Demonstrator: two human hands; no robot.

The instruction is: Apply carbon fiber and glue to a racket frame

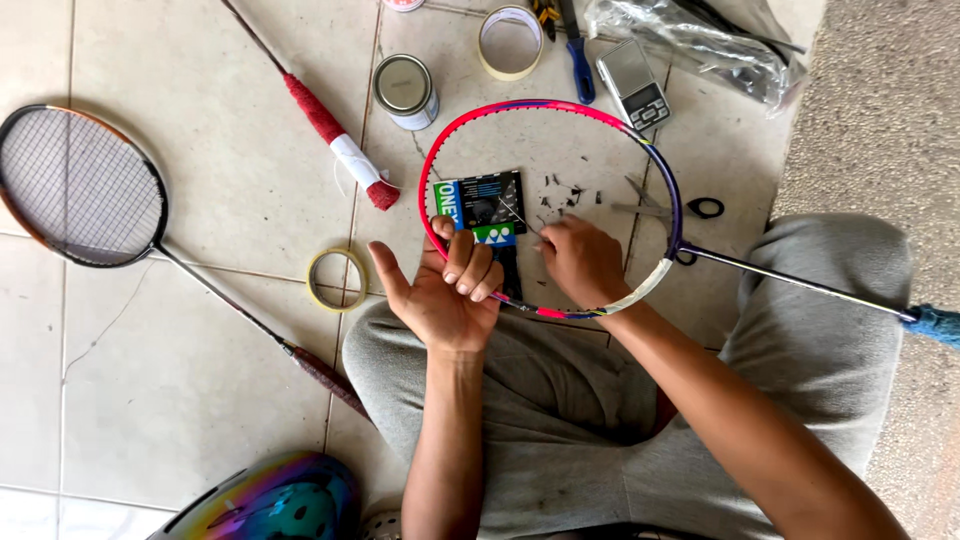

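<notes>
Centre of frame: right hand [582,262], fingers pinched together on a thin string [515,213]; left hand [445,290], palm up, fingers curled loosely, holding nothing. Both lay over the unstrung racket frame [455,140] around a string packet [482,206]. Scissors [668,208] lay right; a strung racket [80,185], upper left.
</notes>
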